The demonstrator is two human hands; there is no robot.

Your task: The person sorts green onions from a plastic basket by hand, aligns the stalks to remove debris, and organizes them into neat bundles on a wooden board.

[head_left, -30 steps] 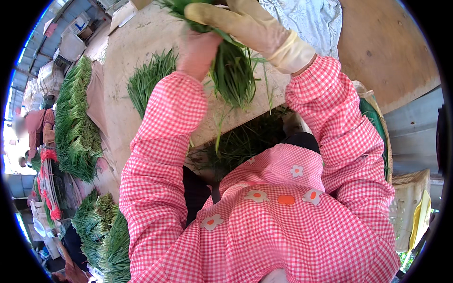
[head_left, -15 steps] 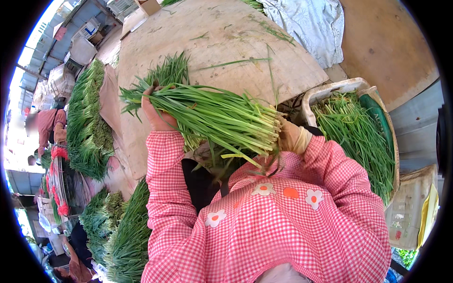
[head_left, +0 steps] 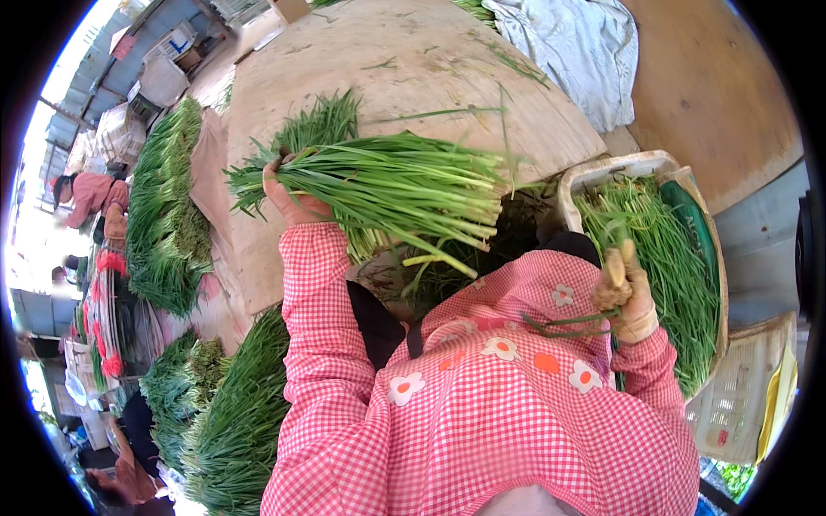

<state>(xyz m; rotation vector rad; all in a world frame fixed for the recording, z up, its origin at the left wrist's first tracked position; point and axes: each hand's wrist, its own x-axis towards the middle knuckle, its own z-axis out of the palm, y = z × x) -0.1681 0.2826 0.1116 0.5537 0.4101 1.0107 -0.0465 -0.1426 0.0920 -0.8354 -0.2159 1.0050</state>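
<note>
A thick bunch of garlic chives point(head_left: 404, 185) lies across my left hand point(head_left: 295, 199), which is closed round its leafy end. The pale cut stalks point right, and one yellowish stalk hangs lower than the others. My right hand point(head_left: 626, 297), in a soiled pale glove, is closed at the near left edge of the white crate point(head_left: 570, 185). Loose chive strands point(head_left: 568, 324) stick out of it to the left. More garlic chives point(head_left: 658, 258) fill the crate. Beyond my left hand, another bunch of chives point(head_left: 323, 120) rests on the wooden board point(head_left: 413, 69).
Large heaps of chives point(head_left: 168, 215) and more chives point(head_left: 237, 421) lie to the left. A pale patterned cloth point(head_left: 572, 52) covers the board's far right. A plastic basket point(head_left: 744, 387) stands near right. Other people, one in a pink top point(head_left: 90, 198), are at far left.
My right hand has left the stalk ends of the bunch and moved right and nearer, to the crate, with a few strands in it. My left hand still holds the bunch.
</note>
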